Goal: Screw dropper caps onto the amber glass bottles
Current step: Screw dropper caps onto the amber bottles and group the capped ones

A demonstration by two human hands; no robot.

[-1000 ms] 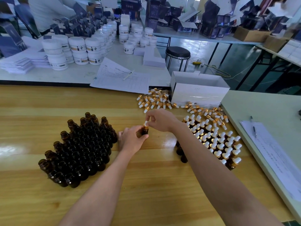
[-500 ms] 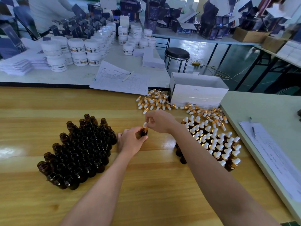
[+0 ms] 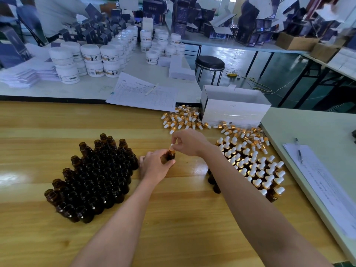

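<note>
The left hand [image 3: 154, 167] grips a bottle [image 3: 170, 156] upright above the counter [image 3: 183, 228]; directly over its neck, right hand [image 3: 189, 142] fingers [image 3: 174, 140] pinch the cap [image 3: 171, 147], axes aligned.

surface: wooden table [image 3: 183, 228] | left: uncapped amber bottles [image 3: 96, 176] packed upright in a cluster | right: capped bottles [image 3: 256, 170] upright, white bulbs up | far edge: loose dropper caps [image 3: 183, 120] scattered beside open white box [image 3: 233, 110]

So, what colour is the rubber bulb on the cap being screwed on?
White. It tops the cap that the right hand pinches; the head view shows it best.
</note>
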